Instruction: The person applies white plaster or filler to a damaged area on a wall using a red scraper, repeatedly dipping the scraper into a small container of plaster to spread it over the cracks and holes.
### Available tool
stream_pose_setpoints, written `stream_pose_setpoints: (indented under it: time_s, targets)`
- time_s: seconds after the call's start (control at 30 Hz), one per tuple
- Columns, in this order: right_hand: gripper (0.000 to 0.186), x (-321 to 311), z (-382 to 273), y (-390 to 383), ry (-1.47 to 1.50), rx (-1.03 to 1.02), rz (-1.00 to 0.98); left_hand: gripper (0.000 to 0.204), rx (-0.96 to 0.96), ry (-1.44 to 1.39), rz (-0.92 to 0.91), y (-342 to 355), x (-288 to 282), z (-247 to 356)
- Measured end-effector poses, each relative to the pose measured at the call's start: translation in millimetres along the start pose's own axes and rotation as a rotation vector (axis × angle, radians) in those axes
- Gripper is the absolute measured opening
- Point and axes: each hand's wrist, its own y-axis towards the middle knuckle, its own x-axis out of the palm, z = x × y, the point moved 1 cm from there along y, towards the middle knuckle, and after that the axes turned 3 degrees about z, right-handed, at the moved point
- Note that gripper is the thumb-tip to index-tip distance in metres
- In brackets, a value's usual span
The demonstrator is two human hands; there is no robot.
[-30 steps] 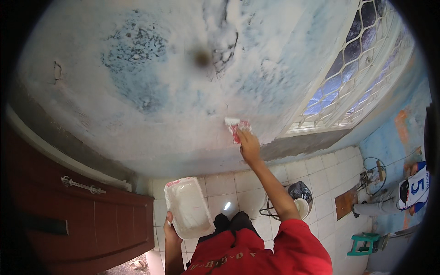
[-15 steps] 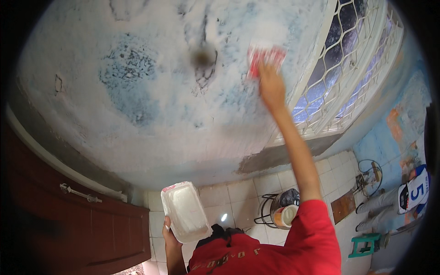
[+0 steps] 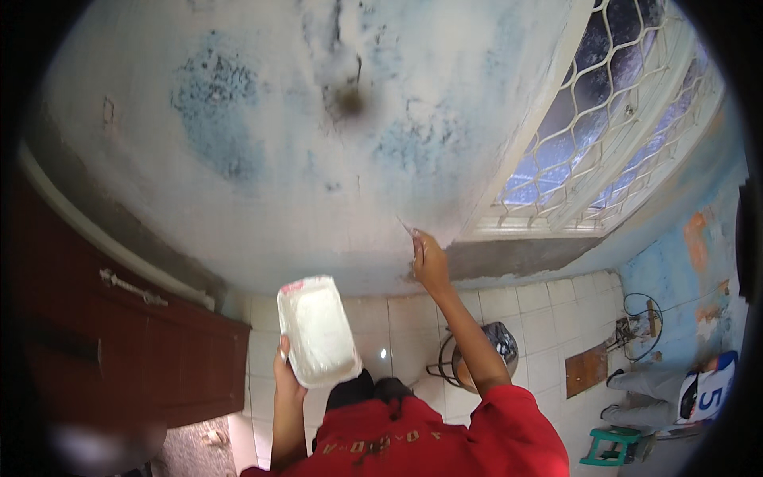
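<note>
My left hand (image 3: pixel 286 367) grips the side of a white rectangular tub (image 3: pixel 285 324), tilted so its inside shows. White paste coats the tub, and a reddish smear marks its far rim. My right hand (image 3: pixel 427 258) is closed around a thin flat spreader (image 3: pixel 405 226), seen nearly edge-on, its tip at or close to the wall. Whether the tip touches, I cannot tell. The wall (image 3: pixel 278 230) carries patchy white coating over blue paint with dark, flaked spots.
A barred window (image 3: pixel 548 171) is at the right, a brown door (image 3: pixel 183 350) at the left. Below my right arm, a bucket (image 3: pixel 502 362) stands by a black metal frame (image 3: pixel 445 370). Farther right are a green stool (image 3: pixel 610 447), a cable (image 3: pixel 661 322) and another person (image 3: pixel 699 389).
My right hand has come down the wall and leftward, turning the spreader from flat-on to edge-on. My left hand and the tub sit slightly higher in view.
</note>
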Motion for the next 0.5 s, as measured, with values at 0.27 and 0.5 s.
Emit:
stream_pose_setpoints:
  time_s: [0.27,0.5]
  targets:
    - [0.03,-112.9,-120.6,-4.2,1.163,0.996,-0.021,0.064,0.112,0.089,-0.039,-5.9,47.6,-23.3]
    - [0.029,-142.3,-122.3,-58.3,1.244,1.096,-0.07,0.068,0.099,0.149,-0.124,-39.6,81.0,-36.4]
